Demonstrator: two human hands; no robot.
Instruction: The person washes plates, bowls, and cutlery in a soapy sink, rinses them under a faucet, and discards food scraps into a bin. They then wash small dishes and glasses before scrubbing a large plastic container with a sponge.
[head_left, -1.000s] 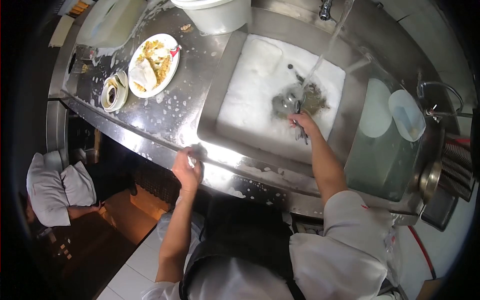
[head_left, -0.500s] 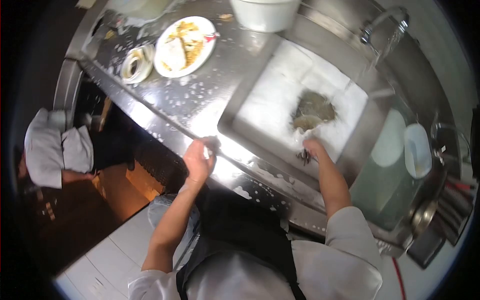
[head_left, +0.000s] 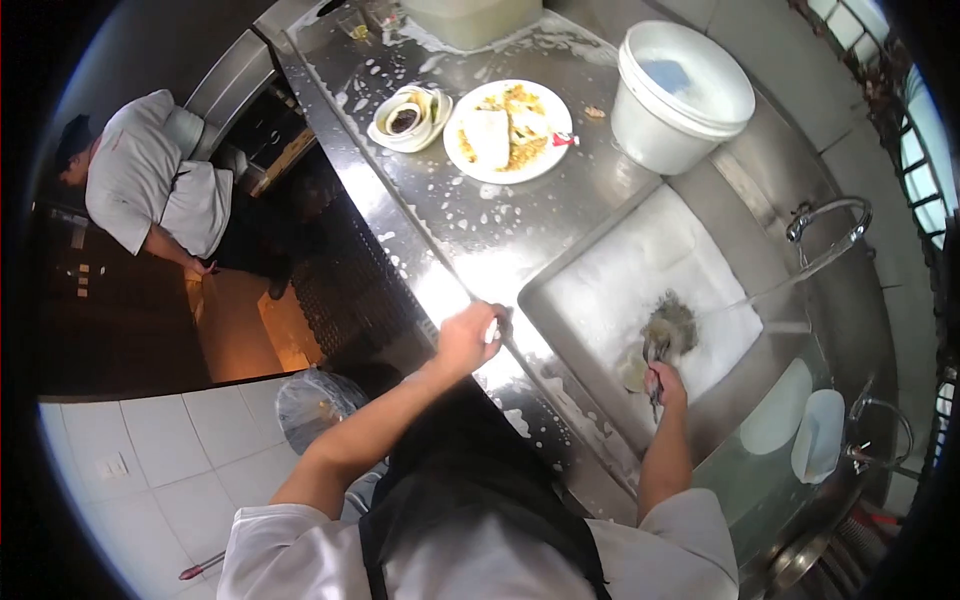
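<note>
My right hand (head_left: 668, 384) is closed round a small bunch of metal cutlery (head_left: 655, 352), held low over the foam in the sink (head_left: 560, 318). Beside the cutlery, a pale roundish patch (head_left: 634, 372) shows in the suds; I cannot make out what it is. Near the counter's front edge, my left hand (head_left: 466, 340) is a closed fist with a bit of white (head_left: 491, 331) showing at the fingers, its kind unclear. Water runs from the tap (head_left: 832, 225) into the foam, where a dark gap of water lies open.
A plate with food scraps (head_left: 507, 170) and small stacked dishes (head_left: 408, 122) stand on the wet steel counter. Behind the sink is a white bucket (head_left: 665, 130). A second basin (head_left: 745, 470) with water lies right. Another person (head_left: 160, 180) stands at left.
The camera view has swung, shifting the scene. My right hand has turned the cutlery, which now points up toward the dark gap in the foam. My left hand stays closed by the counter edge.
</note>
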